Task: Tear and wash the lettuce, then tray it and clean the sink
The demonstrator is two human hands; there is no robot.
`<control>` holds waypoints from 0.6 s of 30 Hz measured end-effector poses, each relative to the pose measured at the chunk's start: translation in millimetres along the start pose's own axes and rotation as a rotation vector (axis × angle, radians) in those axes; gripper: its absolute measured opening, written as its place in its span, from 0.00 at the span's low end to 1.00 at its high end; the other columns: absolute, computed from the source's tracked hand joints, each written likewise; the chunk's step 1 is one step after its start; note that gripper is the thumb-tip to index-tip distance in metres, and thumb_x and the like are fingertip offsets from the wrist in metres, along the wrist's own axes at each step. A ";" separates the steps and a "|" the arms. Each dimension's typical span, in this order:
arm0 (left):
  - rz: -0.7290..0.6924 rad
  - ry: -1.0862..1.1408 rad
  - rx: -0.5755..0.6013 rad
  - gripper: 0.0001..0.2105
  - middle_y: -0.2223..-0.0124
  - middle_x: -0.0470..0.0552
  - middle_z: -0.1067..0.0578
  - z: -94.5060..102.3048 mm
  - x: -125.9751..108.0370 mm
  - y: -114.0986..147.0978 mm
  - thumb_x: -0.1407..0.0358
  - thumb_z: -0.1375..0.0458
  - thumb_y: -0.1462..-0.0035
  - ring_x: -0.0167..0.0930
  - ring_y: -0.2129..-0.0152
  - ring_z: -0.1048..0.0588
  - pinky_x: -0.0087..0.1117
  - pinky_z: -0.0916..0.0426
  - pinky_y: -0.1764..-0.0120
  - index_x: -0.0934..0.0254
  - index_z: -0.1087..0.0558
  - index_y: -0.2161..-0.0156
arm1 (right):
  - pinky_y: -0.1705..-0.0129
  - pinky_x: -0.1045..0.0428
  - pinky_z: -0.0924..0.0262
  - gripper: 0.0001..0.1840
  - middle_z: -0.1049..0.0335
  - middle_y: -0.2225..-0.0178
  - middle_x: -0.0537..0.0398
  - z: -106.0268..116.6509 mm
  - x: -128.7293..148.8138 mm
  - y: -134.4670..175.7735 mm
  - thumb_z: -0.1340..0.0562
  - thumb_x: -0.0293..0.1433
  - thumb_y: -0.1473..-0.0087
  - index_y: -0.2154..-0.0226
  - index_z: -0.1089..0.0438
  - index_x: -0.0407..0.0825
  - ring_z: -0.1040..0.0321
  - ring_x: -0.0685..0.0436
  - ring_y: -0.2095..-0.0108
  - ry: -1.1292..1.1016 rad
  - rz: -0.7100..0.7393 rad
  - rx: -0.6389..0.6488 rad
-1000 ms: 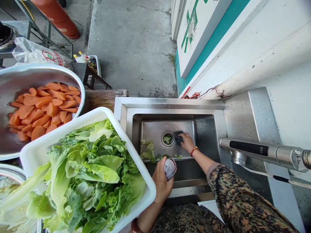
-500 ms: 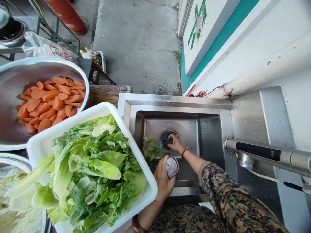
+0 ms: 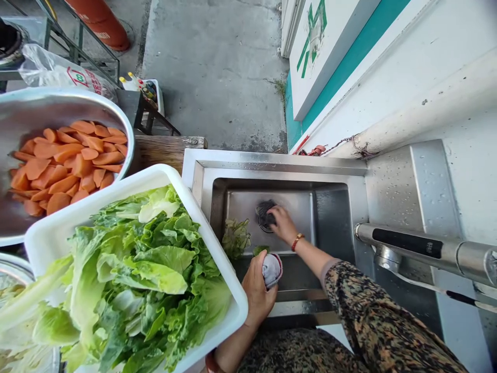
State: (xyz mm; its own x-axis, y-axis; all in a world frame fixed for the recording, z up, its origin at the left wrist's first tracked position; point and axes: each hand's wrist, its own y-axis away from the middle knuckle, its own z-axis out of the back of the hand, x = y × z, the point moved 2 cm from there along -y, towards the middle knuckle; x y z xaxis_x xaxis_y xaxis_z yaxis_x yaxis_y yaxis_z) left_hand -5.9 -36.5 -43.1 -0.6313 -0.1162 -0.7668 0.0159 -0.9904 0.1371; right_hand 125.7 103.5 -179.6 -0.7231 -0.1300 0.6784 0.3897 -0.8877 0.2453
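Note:
My right hand (image 3: pixel 286 226) is inside the steel sink (image 3: pixel 334 223), its fingers closed on a dark grey scouring pad (image 3: pixel 265 211) over the drain. At the near side of the sink, my left hand (image 3: pixel 256 292) grips a bundled grey-white cloth with a red edge (image 3: pixel 272 270); its exact kind is unclear. Loose leaf scraps (image 3: pixel 235 239) lie at the sink's left side, and a small green leaf (image 3: pixel 260 250) shows just beyond the left hand. The left forearm passes beside a white plastic tub (image 3: pixel 207 220) heaped with lettuce leaves (image 3: pixel 151 274).
A metal bowl (image 3: pixel 130 124) of sliced carrots (image 3: pixel 66 166) stands at the left. The faucet (image 3: pixel 415 243) reaches over the sink from the right. On the ground beyond are a red gas cylinder (image 3: pixel 103 26) and a crate of bottles (image 3: pixel 157 96).
My right hand has moved the scouring pad slightly up over the drain. My left hand keeps its hold on the cloth. The whole view has shifted a little.

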 end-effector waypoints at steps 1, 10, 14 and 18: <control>-0.005 -0.004 0.001 0.36 0.46 0.60 0.28 0.0 0.2 0.1 0.80 0.47 0.56 0.39 0.47 0.28 0.42 0.30 0.47 0.64 0.43 0.38 | 0.39 0.39 0.48 0.29 0.42 0.42 0.43 19.8 -15.5 -1.6 0.38 0.21 0.52 0.46 0.36 0.50 0.45 0.37 0.41 0.101 -0.091 -0.044; 0.014 -0.027 0.016 0.35 0.45 0.60 0.29 -0.4 -0.6 -1.5 0.79 0.46 0.54 0.39 0.47 0.28 0.42 0.30 0.47 0.65 0.44 0.38 | 0.45 0.46 0.44 0.21 0.31 0.45 0.44 -11.6 -23.8 21.9 0.47 0.22 0.40 0.48 0.29 0.50 0.36 0.40 0.46 0.375 -0.088 0.438; 0.035 -0.037 0.029 0.34 0.46 0.60 0.28 -2.6 -0.9 -1.8 0.79 0.46 0.54 0.39 0.47 0.28 0.42 0.30 0.47 0.65 0.43 0.39 | 0.49 0.47 0.40 0.18 0.31 0.46 0.37 -43.3 -32.2 12.7 0.46 0.21 0.40 0.50 0.29 0.45 0.32 0.40 0.50 0.376 -0.142 0.487; 0.070 -0.046 0.042 0.35 0.45 0.60 0.29 -4.7 -1.8 -1.5 0.78 0.45 0.54 0.40 0.47 0.28 0.43 0.30 0.47 0.64 0.43 0.39 | 0.51 0.44 0.36 0.14 0.27 0.53 0.46 -49.0 -48.3 -2.4 0.39 0.33 0.40 0.52 0.29 0.46 0.29 0.43 0.56 0.328 -0.133 0.492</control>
State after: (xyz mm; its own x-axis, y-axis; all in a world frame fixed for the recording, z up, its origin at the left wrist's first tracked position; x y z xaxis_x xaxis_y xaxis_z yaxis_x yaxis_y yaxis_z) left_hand -1.1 -35.1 -44.9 -0.6649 -0.1801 -0.7249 0.0291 -0.9760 0.2158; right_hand 131.7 90.3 -247.0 -0.8913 -0.2304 0.3905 0.4453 -0.6073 0.6579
